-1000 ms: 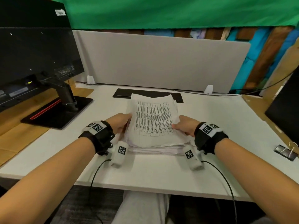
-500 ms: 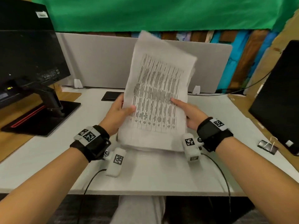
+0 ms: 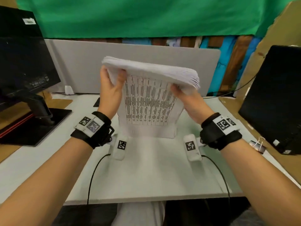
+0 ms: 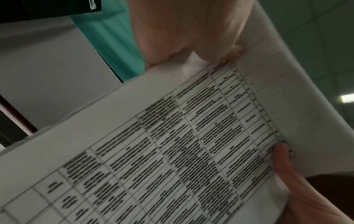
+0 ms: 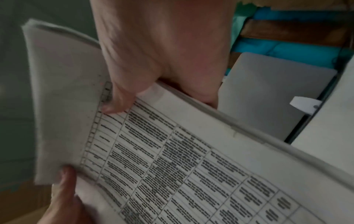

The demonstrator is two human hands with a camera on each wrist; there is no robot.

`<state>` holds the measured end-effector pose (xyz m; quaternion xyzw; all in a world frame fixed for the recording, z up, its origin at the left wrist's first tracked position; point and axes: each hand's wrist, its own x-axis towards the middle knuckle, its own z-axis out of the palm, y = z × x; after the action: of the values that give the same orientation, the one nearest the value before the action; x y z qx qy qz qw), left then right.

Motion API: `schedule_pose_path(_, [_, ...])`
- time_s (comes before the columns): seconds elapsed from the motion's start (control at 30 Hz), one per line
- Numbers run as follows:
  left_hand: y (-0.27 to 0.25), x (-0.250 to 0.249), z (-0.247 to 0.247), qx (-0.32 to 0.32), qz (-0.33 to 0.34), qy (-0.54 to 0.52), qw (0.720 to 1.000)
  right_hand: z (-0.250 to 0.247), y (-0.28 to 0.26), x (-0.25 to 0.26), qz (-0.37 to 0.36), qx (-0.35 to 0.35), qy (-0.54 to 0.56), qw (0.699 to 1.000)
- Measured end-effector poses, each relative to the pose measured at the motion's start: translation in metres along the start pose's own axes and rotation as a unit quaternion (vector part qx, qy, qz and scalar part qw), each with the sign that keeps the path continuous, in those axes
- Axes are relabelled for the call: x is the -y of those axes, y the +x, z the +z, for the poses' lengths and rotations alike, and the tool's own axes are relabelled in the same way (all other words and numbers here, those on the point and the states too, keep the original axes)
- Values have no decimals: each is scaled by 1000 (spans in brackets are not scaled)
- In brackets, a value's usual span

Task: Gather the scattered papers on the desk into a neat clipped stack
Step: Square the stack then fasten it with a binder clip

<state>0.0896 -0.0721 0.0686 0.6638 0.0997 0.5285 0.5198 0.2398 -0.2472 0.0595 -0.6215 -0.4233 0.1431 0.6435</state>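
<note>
A thick stack of printed papers (image 3: 149, 103) stands upright on its bottom edge on the white desk (image 3: 146, 173), its top bending toward me. My left hand (image 3: 112, 85) grips the stack's upper left edge, thumb on the printed face. My right hand (image 3: 184, 93) grips the upper right edge the same way. The left wrist view shows the table-printed top sheet (image 4: 172, 151) with the left thumb on it; the right wrist view shows the stack (image 5: 172, 159) pinched by the right thumb. A black binder clip (image 3: 258, 146) lies on the desk at the far right.
A black monitor (image 3: 24, 62) on a stand (image 3: 37, 115) fills the left side. Another dark screen (image 3: 273, 98) leans at the right. A grey partition panel (image 3: 81, 66) closes the desk's back edge. A flat black object (image 3: 97, 102) lies behind the stack.
The stack was lying flat on the desk, then was lifted and stood on end. Both hands have slid from its sides up to its top corners, and the top now bends toward me.
</note>
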Motion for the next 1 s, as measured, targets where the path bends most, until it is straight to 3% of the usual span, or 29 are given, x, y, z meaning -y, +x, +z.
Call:
schedule_pose_path(0.07, [5,3,-1,-15,-14,-27,999,-2,5,0,27,-16,2,999])
schedule_pose_path(0.17, [5,7,6,38,-72,-48,996,-2,14,3,58,-44,71,995])
schedule_pose_path(0.23, [0,3,19,46,-39,7,998,8,18,8,68,-110,79,988])
schedule_pose_path(0.37, [-12,-23,62,-5,82,33,996,34,24,27,-47,-209,68,974])
schedule_pose_path(0.43, [-11,-38,72,-35,130,17,991,35,24,39,-93,-224,64,968])
schedule_pose_path(0.5, [-6,-46,65,-49,132,8,990,24,25,40,-102,-204,59,972])
schedule_pose_path(0.53, [-2,-44,57,-41,107,-1,993,16,22,36,-86,-179,60,978])
schedule_pose_path(0.6, [6,-20,35,26,-24,-23,999,0,12,19,-19,-136,74,988])
schedule_pose_path(0.67, [5,5,17,142,-171,-16,975,-8,3,1,68,-105,109,986])
schedule_pose_path(0.73, [0,17,14,216,-216,30,952,-7,1,-13,131,-93,123,979])
schedule_pose_path(0.8, [-6,12,31,196,-149,64,967,3,5,-13,122,-97,123,980])
schedule_pose_path(0.9, [-12,-12,55,63,-41,24,997,13,15,3,43,-133,145,980])
schedule_pose_path(0.97, [-6,-8,50,29,-35,-28,999,8,17,7,14,-141,143,980])
schedule_pose_path(1.0, [-5,-3,43,61,-69,-48,995,3,16,1,30,-141,123,982])
